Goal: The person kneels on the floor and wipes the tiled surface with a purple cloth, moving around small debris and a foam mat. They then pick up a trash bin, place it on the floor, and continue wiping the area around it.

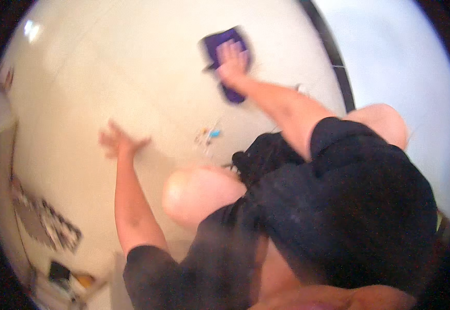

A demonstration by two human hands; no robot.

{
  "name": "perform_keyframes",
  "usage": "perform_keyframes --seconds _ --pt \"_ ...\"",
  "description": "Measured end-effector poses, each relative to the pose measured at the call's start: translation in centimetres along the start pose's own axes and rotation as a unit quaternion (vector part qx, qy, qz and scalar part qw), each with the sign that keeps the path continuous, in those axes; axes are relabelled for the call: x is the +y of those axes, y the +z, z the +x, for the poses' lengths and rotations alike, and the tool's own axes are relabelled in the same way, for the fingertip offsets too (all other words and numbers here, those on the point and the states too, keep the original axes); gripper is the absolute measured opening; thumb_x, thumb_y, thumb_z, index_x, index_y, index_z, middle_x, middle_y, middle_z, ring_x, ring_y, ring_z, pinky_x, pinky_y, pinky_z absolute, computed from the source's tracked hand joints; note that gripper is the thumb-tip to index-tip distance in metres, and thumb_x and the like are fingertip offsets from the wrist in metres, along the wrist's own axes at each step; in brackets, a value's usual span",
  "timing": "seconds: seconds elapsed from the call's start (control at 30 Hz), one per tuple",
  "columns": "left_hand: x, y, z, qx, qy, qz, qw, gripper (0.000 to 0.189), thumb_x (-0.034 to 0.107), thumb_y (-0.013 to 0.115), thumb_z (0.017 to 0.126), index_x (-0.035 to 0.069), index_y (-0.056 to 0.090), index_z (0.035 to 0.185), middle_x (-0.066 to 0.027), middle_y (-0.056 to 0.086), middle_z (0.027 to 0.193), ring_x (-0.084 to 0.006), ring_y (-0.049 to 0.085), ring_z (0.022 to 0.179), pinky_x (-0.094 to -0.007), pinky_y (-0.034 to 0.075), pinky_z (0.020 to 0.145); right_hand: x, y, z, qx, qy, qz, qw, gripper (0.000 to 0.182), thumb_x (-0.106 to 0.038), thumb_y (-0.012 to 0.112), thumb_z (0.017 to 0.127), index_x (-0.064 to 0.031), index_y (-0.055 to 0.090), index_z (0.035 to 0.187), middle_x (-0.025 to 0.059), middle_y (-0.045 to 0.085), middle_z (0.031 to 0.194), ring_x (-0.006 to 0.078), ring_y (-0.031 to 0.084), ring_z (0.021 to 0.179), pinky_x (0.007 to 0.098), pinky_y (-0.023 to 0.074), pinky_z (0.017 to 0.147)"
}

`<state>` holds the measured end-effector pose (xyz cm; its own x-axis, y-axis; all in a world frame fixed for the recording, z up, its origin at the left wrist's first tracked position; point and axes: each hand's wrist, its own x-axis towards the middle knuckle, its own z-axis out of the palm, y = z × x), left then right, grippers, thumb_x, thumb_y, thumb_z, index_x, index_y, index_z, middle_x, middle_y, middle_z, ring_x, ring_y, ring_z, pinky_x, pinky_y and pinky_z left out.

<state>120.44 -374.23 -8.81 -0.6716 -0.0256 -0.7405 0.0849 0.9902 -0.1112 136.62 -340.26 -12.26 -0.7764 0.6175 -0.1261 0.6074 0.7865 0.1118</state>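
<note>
My right hand [232, 62] lies flat, fingers spread, on a dark purple cloth [235, 95] on the pale floor. The cloth looks blurred and partly folded, and the hand hides its middle. To the left, my left hand [121, 141] has its fingers spread over or on the floor and holds nothing; whether it touches the floor is unclear. Between the two hands, nearer my knee, lies a small heap of bits with a bright blue piece [214, 133].
A dark baseboard [335, 60] runs along the white wall on the right. A patterned mat [50, 224] lies at the lower left, above a black item [59, 272] and other objects. My bent knee [203, 192] is close to the small bits.
</note>
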Motion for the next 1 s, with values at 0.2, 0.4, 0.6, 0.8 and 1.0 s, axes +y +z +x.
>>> perform_keyframes --seconds 0.2,0.4,0.6,0.8,1.0 --pt "-2.5 2.7 0.2 -0.005 -0.086 0.016 0.996 0.146 0.042 0.09 0.056 0.024 -0.024 0.145 -0.0197 -0.025 0.152 -0.0392 -0.016 0.142 -0.0666 0.01 0.109 -6.6 0.9 -2.6 -0.066 -0.23 0.146 0.96 0.073 -0.037 0.05 0.087 -0.0133 0.021 0.149 0.0113 0.01 0.157 0.0298 0.003 0.145 0.05 0.0004 0.116" --pt "-1.3 2.7 0.4 0.035 -0.092 0.054 0.994 0.138 0.042 0.088 0.058 0.026 -0.015 0.148 -0.0167 -0.016 0.155 -0.0358 -0.008 0.144 -0.0674 0.013 0.107 -0.7 1.8 6.9 0.046 -0.248 0.133 0.959 0.069 -0.043 0.049 0.086 -0.0167 0.029 0.147 0.0065 0.022 0.155 0.0276 0.016 0.143 0.0497 0.0098 0.116" --pt "-3.4 8.7 -5.7 0.143 0.115 0.257 0.949 0.09 0.035 0.073 0.078 0.015 0.021 0.148 -0.0111 0.028 0.152 -0.0296 0.02 0.142 -0.066 0.016 0.107 15.9 3.9 22.9 0.097 -0.026 0.073 0.992 0.066 -0.043 0.044 0.089 -0.0184 0.025 0.148 0.0055 0.018 0.156 0.0266 0.016 0.144 0.0487 0.0115 0.116" --pt "6.3 5.5 -15.3 -0.053 0.256 0.315 0.912 0.084 0.03 0.072 0.078 0.012 0.027 0.146 -0.0135 0.039 0.145 -0.0318 0.028 0.138 -0.0578 0.02 0.11 38.6 5.2 17.1 0.001 0.029 0.11 0.993 0.071 -0.038 0.046 0.089 -0.006 0.023 0.148 0.0163 0.018 0.155 0.0296 0.015 0.144 0.0441 0.0101 0.117" --pt "15.5 1.0 -14.5 -0.029 0.346 0.184 0.92 0.069 0.019 0.065 0.084 0.009 0.033 0.144 -0.0193 0.047 0.136 -0.0373 0.044 0.124 -0.0491 0.034 0.103 51.9 10.9 -1.5 0.06 0.022 0.131 0.989 0.072 -0.022 0.057 0.08 -0.0203 0.029 0.146 0.0083 0.033 0.149 0.0297 0.036 0.134 0.0412 0.0247 0.114"
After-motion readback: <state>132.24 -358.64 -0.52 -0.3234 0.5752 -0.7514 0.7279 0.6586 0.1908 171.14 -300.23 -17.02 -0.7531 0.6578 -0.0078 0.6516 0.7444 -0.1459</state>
